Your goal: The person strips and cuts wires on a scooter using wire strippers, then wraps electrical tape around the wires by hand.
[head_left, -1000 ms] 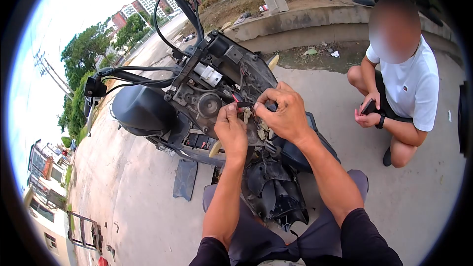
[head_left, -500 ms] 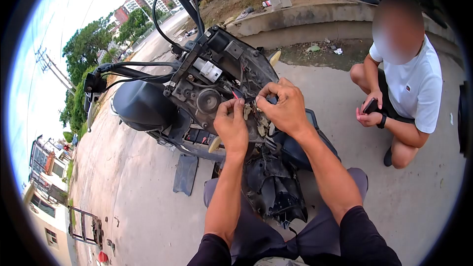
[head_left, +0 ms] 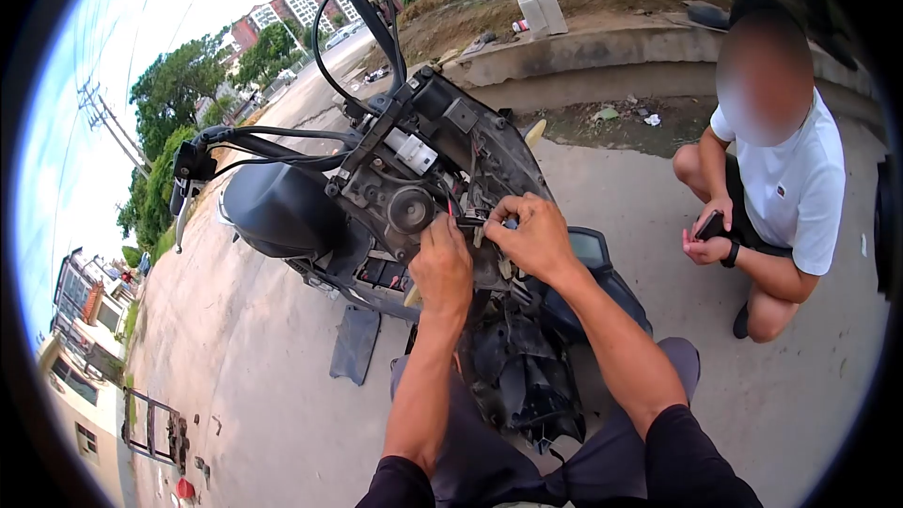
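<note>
In front of me stands a scooter with its front cover off, showing bare wiring and a round horn (head_left: pixel 411 210). My left hand (head_left: pixel 442 273) is closed, its thumb and fingers pinching a thin red wire (head_left: pixel 451 209) just right of the horn. Level with it, my right hand (head_left: pixel 533 243) pinches a dark wire (head_left: pixel 472 221) that runs between both hands. Its curled fingers partly cover a small bluish thing (head_left: pixel 511 223) I cannot make out. A white box-shaped part (head_left: pixel 411 152) sits above the horn among cables.
A person in a white shirt (head_left: pixel 785 179) squats at the right, holding a phone (head_left: pixel 712 225). Black plastic panels (head_left: pixel 522 367) lie between my legs, and a flat dark panel (head_left: pixel 356 345) lies left. A concrete kerb (head_left: pixel 602 55) runs behind. A metal frame (head_left: pixel 155 428) stands far left.
My view has shifted slightly, so the scooter appears lower. My hands have come closer to each other, and the left fingers have turned more over the wire. The right hand keeps its pinch.
</note>
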Demonstrator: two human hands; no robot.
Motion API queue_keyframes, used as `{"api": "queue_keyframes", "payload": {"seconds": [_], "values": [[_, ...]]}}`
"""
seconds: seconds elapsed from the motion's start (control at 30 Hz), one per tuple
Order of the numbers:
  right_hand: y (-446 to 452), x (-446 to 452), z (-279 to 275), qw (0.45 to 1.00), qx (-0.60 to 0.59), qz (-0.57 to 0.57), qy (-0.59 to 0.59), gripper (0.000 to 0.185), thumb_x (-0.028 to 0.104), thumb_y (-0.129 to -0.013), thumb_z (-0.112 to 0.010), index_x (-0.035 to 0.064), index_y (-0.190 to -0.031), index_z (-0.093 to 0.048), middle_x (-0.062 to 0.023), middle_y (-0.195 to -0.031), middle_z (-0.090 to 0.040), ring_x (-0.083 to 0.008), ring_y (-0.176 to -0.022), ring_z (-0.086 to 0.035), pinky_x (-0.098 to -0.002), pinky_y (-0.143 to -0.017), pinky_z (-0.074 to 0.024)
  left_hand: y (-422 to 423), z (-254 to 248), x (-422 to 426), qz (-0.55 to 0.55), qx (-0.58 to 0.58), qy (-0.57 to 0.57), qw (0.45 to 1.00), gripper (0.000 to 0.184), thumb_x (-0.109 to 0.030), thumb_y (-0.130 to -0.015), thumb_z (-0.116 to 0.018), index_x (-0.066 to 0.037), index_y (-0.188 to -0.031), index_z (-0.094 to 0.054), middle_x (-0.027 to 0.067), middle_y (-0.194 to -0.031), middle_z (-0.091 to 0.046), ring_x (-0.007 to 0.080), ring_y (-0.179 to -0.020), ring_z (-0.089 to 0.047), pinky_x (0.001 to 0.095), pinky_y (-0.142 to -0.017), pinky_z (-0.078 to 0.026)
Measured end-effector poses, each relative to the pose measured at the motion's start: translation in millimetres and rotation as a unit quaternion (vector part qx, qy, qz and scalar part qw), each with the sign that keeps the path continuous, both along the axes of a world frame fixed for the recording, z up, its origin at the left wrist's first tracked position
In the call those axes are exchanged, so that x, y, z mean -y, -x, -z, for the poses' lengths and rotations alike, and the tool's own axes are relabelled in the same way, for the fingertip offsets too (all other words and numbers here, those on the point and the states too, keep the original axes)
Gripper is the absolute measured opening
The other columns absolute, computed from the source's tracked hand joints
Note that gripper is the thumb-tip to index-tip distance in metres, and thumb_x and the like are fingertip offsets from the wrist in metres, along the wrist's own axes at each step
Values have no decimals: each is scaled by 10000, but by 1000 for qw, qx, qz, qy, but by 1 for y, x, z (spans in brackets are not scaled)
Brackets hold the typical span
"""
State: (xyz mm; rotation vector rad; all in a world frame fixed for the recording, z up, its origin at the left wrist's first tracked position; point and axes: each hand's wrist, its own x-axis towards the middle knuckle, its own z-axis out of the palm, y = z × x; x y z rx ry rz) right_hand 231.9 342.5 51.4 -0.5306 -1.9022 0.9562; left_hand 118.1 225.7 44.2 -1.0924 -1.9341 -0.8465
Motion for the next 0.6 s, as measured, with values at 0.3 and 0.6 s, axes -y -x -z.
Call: {"api": "queue_keyframes", "payload": {"seconds": [0.3, 0.6], "values": [[-4, -1, -1, 999, 21, -37, 16, 231, 304, -779, -772, 84, -843, -795, -186, -803, -689, -357, -826, -679, -466, -766, -541, -6, -4, 6, 44, 47, -48, 997, 155, -171, -1012, -714, -32, -1063, -669, 169, -889, -730, 389, -771, -722, 476, -644, -551], [-21, -10, -23, 1000, -10, 14, -16, 269, 310, -862, -755, 61, -955, -793, -162, -799, -689, -339, -908, -653, -445, -816, -523, -9, -8, -4, 25, 55, -3, 998, 140, -166, -1034, -643, -36, -1080, -627, 204, -947, -722, 435, -824, -713, 518, -705, -550]]}}
